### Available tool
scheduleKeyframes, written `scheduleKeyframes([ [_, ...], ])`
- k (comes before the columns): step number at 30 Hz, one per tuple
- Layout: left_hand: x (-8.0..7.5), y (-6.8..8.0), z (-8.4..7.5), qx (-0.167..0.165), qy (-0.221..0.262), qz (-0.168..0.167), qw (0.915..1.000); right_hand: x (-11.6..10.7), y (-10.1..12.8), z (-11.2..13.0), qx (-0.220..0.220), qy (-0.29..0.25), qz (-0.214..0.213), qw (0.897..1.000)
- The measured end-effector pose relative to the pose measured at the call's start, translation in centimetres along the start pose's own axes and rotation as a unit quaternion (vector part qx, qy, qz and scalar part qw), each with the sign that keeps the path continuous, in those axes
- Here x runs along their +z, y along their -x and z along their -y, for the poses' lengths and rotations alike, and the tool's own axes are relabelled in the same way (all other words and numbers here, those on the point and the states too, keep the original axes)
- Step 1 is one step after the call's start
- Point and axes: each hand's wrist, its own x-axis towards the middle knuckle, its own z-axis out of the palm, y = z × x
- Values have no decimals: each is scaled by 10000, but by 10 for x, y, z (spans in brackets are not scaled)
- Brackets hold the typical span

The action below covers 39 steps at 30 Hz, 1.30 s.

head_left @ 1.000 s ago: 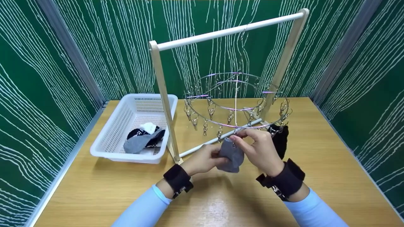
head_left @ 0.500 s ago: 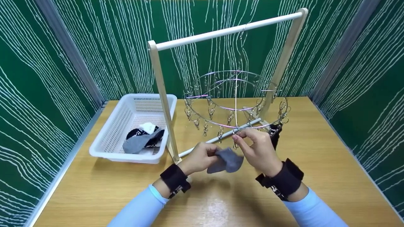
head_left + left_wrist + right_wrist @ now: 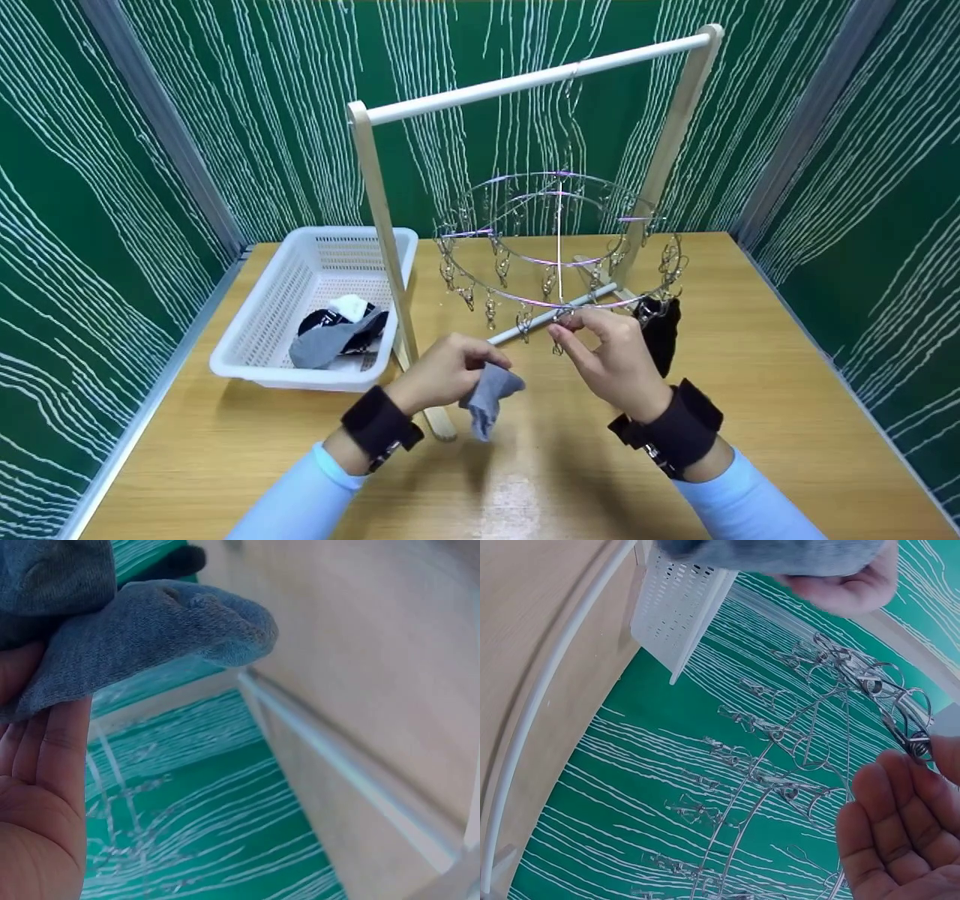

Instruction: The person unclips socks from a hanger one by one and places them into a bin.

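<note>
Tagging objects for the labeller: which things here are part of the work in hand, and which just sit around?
In use:
- small grey sock, gripped by left hand
- round metal clip hanger, one clip pinched by right hand

Lying about:
- white plastic basket of socks
- black sock, already clipped
- wooden rail frame

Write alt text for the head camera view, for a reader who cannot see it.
A person's left hand grips a grey sock above a wooden table, while the right hand pinches a metal clip on a round wire clip hanger hung from a white rack. A black sock hangs clipped at right; a white basket of socks sits at left.
</note>
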Motion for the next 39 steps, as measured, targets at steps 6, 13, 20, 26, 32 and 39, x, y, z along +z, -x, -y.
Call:
scheduleKeyframes([
  [6,-24,18,-7,-22,-75,-260,9996,0,1,0,-24,49,-84,9999],
  [13,-52,39,-1,94,3,-486,9988,0,1,0,-61,76,-216,9997],
  [20,-90,58,0,-197,-54,-768,9968,0,4,1,-44,28,-190,9998],
  [26,-126,71,-3,-494,15,-1188,9917,1,5,-1,-95,0,-210,9997],
  [32,-157,77,-2,-622,-186,-1819,9812,2,5,-2,-121,-38,-198,9997],
  [39,-188,70,13,-1186,-1035,-1949,9681,4,5,-2,-63,-3,-132,9999],
])
